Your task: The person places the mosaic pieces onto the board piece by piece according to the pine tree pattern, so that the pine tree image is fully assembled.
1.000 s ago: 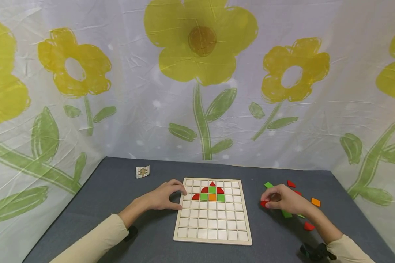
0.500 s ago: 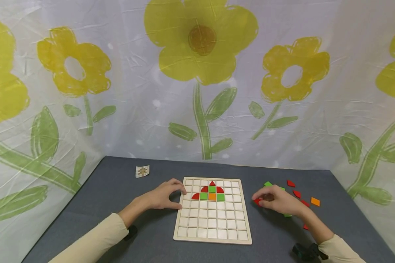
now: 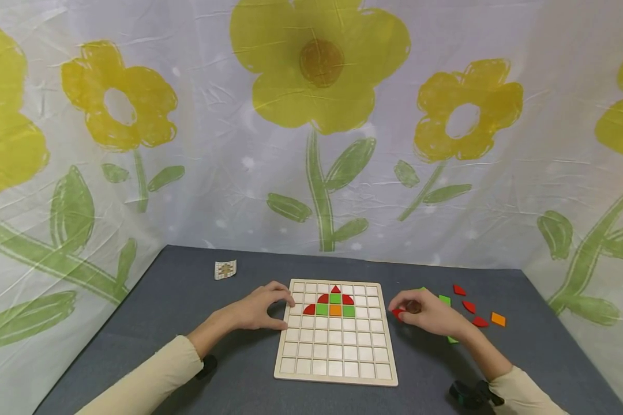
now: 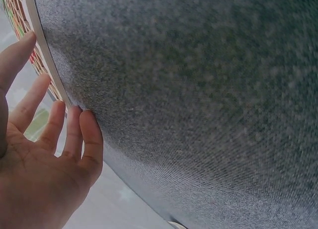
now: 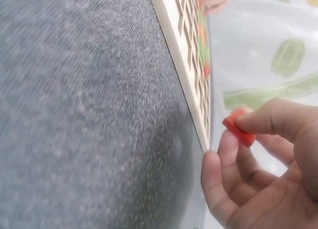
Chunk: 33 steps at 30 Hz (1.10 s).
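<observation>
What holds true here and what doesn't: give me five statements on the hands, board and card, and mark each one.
1. The right hand pinches a red piece. True.
2. The left hand also pinches a piece. False: it holds nothing; its fingers are at the left edge of the wooden grid board.
3. The orange square on the board sits between two green squares. True.
4. The red triangle is in the board's bottom row. False: top row.
5. The patterned card lies left of the board. True.
</observation>
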### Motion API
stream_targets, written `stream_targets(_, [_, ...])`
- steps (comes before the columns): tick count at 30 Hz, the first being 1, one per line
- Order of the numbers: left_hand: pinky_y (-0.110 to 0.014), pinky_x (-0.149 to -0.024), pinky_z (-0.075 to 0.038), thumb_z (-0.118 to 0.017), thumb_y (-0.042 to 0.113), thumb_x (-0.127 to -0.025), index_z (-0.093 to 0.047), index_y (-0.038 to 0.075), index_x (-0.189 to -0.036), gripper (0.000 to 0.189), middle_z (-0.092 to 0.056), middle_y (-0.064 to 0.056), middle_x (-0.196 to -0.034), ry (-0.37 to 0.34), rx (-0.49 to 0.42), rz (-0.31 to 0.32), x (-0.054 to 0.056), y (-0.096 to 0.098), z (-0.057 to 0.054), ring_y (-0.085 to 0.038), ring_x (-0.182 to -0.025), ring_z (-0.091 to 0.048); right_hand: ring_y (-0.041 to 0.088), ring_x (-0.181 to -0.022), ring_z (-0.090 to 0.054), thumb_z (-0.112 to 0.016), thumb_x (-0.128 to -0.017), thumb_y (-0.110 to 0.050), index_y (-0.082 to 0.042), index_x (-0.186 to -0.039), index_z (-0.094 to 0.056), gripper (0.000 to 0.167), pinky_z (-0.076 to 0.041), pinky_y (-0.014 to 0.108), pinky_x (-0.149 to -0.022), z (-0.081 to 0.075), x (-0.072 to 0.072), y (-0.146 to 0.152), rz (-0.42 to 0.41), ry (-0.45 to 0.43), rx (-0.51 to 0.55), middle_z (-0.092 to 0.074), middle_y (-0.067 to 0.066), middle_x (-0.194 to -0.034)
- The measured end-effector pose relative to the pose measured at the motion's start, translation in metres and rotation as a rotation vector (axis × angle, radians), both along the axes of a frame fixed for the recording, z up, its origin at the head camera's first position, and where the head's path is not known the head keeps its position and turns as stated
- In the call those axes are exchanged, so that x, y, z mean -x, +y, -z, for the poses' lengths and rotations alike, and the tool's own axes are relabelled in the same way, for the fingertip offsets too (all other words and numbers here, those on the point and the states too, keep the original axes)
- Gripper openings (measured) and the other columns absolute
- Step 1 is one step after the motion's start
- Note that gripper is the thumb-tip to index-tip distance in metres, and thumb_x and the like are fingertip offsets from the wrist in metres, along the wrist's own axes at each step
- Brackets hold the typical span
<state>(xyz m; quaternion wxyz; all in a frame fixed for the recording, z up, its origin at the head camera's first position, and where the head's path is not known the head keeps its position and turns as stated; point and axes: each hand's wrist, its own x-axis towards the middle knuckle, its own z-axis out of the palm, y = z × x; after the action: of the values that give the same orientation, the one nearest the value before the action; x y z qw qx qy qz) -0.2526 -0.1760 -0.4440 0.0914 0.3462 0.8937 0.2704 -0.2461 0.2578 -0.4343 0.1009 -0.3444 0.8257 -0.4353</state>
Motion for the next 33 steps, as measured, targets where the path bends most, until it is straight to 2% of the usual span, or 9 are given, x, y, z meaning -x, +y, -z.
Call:
stream_targets(3, [-0.063, -0.104, -0.033, -0.082, 0.025, -0.089, -0.066, 0.011, -0.12, 0.037, -0.048, -0.015, -0.136, 0.002, 0.001, 0.0, 0.0, 0.0, 0.0, -0.04, -0.128, -0.045, 0.011, -0.066, -0.052, -0.063, -0.096, 0.005, 0.0, -0.112, -0.07, 0.019, -0.046, 0.028, -0.06, 0.001, 0.002, -0.004, 0.006, -0.008, -0.01, -0.067, 0.013, -0.095])
stream_targets(8, [-0.063, -0.104, -0.033, -0.082, 0.024, -0.089, -0.066, 0.01, -0.12, 0.037, -0.047, -0.016, -0.137, -0.01, 0.001, -0.008, -0.001, 0.0, -0.003, -0.041, -0.129, -0.044, 0.009, -0.061, -0.044, -0.062, -0.097, 0.005, 0.001, -0.113, -0.07, 0.019, -0.041, 0.029, -0.056, 0.002, 0.006, -0.012, -0.006, -0.002, 0.006, -0.067, 0.014, -0.096])
stream_targets(12, [-0.063, -0.104, -0.033, -0.082, 0.024, -0.089, -0.066, 0.011, -0.12, 0.037, -0.047, -0.015, -0.137, -0.013, -0.001, -0.008, -0.001, 0.0, -0.002, -0.041, -0.129, -0.043, 0.015, -0.065, -0.05, -0.063, -0.096, 0.006, 0.002, -0.11, -0.07, 0.017, -0.044, 0.028, -0.058, 0.001, 0.009, -0.022, -0.021, 0.015, 0.024, -0.066, 0.013, -0.092])
stream_targets(16, [-0.063, -0.104, -0.033, -0.082, 0.025, -0.09, -0.066, 0.011, -0.12, 0.037, -0.047, -0.015, -0.137, -0.01, 0.0, -0.002, 0.0, -0.001, -0.001, -0.041, -0.129, -0.044, 0.022, -0.075, -0.058, -0.064, -0.094, 0.007, 0.002, -0.11, -0.07, 0.018, -0.05, 0.028, -0.065, 0.003, 0.015, -0.031, -0.033, 0.027, 0.021, -0.068, 0.012, -0.093])
stream_targets(21, [-0.063, -0.105, -0.032, -0.081, 0.025, -0.09, -0.066, 0.011, -0.121, 0.037, -0.047, -0.015, -0.137, -0.01, -0.001, 0.003, 0.0, -0.001, 0.0, -0.04, -0.129, -0.044, 0.023, -0.081, -0.062, -0.068, -0.095, 0.003, 0.001, -0.11, -0.071, 0.016, -0.054, 0.031, -0.073, 0.007, 0.023, -0.038, -0.047, 0.035, 0.014, -0.07, 0.012, -0.098])
stream_targets(33, [-0.063, -0.104, -0.032, -0.081, 0.025, -0.09, -0.066, 0.011, -0.12, 0.037, -0.047, -0.014, -0.136, -0.005, 0.004, 0.0, 0.0, 0.0, 0.0, -0.039, -0.129, -0.044, 0.026, -0.077, -0.066, -0.071, -0.095, 0.0, 0.002, -0.105, -0.072, 0.01, -0.054, 0.031, -0.07, 0.009, 0.034, -0.049, -0.082, 0.046, 0.034, -0.071, 0.013, -0.099])
